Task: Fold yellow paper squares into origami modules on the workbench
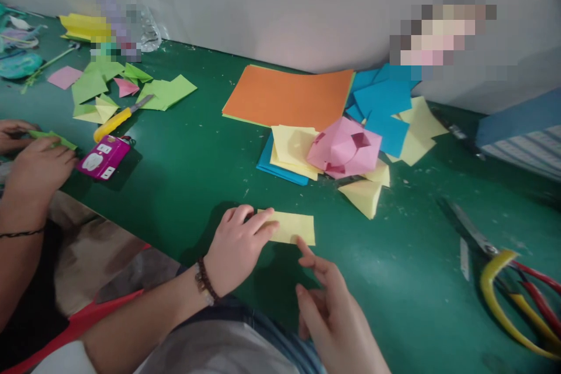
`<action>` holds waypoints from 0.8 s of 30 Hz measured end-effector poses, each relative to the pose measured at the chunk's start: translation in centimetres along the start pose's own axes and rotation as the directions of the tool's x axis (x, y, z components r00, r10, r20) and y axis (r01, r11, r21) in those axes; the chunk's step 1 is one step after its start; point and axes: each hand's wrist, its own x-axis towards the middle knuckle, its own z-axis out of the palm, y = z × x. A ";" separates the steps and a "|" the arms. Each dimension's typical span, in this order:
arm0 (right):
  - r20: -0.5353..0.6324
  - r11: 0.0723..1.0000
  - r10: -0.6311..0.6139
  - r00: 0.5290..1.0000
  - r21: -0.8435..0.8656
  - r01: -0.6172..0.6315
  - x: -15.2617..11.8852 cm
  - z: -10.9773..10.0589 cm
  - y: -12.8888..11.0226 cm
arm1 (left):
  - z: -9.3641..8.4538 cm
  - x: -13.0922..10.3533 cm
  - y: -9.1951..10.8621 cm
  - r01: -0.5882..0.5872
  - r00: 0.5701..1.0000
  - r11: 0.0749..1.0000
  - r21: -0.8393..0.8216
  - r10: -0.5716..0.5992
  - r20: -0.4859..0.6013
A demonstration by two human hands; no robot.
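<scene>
A small pale yellow paper (294, 228), folded into a narrow rectangle, lies on the green table in front of me. My left hand (239, 245), a beaded bracelet at its wrist, holds the left end of this paper down with bent fingers; its thumb is mostly hidden. From the lower right, my right hand (326, 298) touches the near edge with its index finger stretched out. Its thumb stands apart and its other fingers curl, with nothing visible in them. Just beyond lie a pink folded paper ball (346, 148) and a stack of yellow paper squares (294, 149).
Yellow-and-red-handled scissors (504, 280) lie open at right, near a blue box (521, 134). Orange sheets (289, 96) and blue papers (383, 105) rest by the wall. At left, another person's hands (41, 163) hold green paper beside a purple device (104, 158) and a yellow cutter (116, 123).
</scene>
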 end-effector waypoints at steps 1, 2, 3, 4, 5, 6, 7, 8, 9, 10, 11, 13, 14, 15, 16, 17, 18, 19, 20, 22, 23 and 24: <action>-0.056 1.000 0.015 0.998 0.008 -0.014 -0.2 -0.4 0.0 | 0.0 0.0 0.0 -0.003 1.000 1.000 -0.003 0.003 -0.004; -0.112 1.000 0.030 0.993 0.002 -0.030 -0.4 -0.9 0.0 | 0.0 0.0 0.0 -0.006 1.000 1.000 -0.009 0.005 -0.007; -0.168 0.999 0.039 0.985 -0.020 -0.043 -0.6 -1.4 0.1 | 0.0 0.1 0.0 -0.008 1.000 1.000 -0.017 0.008 -0.009; -0.218 0.997 0.032 0.975 -0.062 -0.047 -0.7 -1.9 0.2 | 0.0 0.1 0.0 -0.011 1.000 1.000 -0.026 0.011 -0.010; -0.261 0.991 0.001 0.965 -0.126 -0.035 -0.7 -2.4 0.3 | 0.0 0.1 0.0 -0.014 1.000 0.999 -0.034 0.014 -0.012; -0.294 0.977 -0.051 0.955 -0.212 -0.013 -0.6 -2.9 0.5 | 0.0 0.2 0.0 -0.016 1.000 0.999 -0.040 0.015 -0.013; -0.308 0.948 -0.140 0.941 -0.317 0.037 -0.3 -3.3 0.6 | 0.0 0.2 0.0 -0.018 1.000 0.999 -0.044 0.018 -0.011; -0.301 0.894 -0.257 0.918 -0.434 0.108 0.1 -3.5 0.7 | 0.0 0.2 -0.1 -0.020 1.000 0.999 -0.046 0.020 -0.004; -0.306 0.820 -0.368 0.878 -0.552 0.151 0.7 -3.6 0.6 | -0.1 0.2 -0.1 -0.023 1.000 0.999 -0.048 0.023 0.008; -0.296 0.732 -0.475 0.829 -0.656 0.186 1.4 -3.5 0.5 | -0.2 0.3 -0.2 -0.026 0.999 0.998 -0.051 0.027 0.026; -0.244 0.639 -0.543 0.804 -0.741 0.206 2.2 -3.2 0.2 | -0.3 0.3 -0.3 -0.029 0.998 0.998 -0.056 0.032 0.048; -0.138 0.466 -0.616 0.776 -0.857 0.218 3.7 -2.4 -0.3 | -0.6 0.4 -0.5 -0.043 0.994 0.996 -0.072 0.050 0.096; -0.087 0.392 -0.635 0.768 -0.893 0.222 4.3 -2.0 -0.6 | -0.7 0.5 -0.7 -0.053 0.991 0.995 -0.083 0.063 0.119; -0.049 0.328 -0.650 0.759 -0.918 0.221 4.8 -1.5 -0.8 | -0.9 0.5 -0.9 -0.064 0.987 0.994 -0.092 0.077 0.141; -0.022 0.277 -0.662 0.749 -0.936 0.217 5.1 -1.0 -0.9 | -1.0 0.6 -1.2 -0.076 0.983 0.992 -0.099 0.091 0.161; -0.002 0.238 -0.672 0.740 -0.947 0.214 5.4 -0.6 -1.0 | -1.1 0.7 -1.4 -0.088 0.978 0.991 -0.102 0.105 0.181; 0.010 0.212 -0.682 0.731 -0.954 0.211 5.5 -0.2 -1.1 | -1.2 0.8 -1.6 -0.097 0.973 0.990 -0.103 0.116 0.199; 0.017 0.196 -0.691 0.723 -0.958 0.210 5.5 0.2 -1.1 | -1.3 0.9 -1.7 -0.106 0.968 0.989 -0.103 0.126 0.215; 0.021 0.189 -0.698 0.716 -0.959 0.212 5.5 0.6 -1.2 | -1.4 1.0 -1.9 -0.114 0.964 0.988 -0.105 0.135 0.229; 0.027 0.183 -0.708 0.706 -0.958 0.220 5.4 1.6 -1.5 | -1.5 1.3 -2.2 -0.124 0.956 0.985 -0.115 0.150 0.251; 0.030 0.182 -0.713 0.700 -0.957 0.226 5.4 2.2 -1.7 | -1.6 1.4 -2.3 -0.127 0.954 0.984 -0.122 0.155 0.257; 0.033 0.183 -0.717 0.696 -0.955 0.233 5.4 2.8 -1.9 | -1.7 1.5 -2.4 -0.128 0.952 0.983 -0.131 0.159 0.261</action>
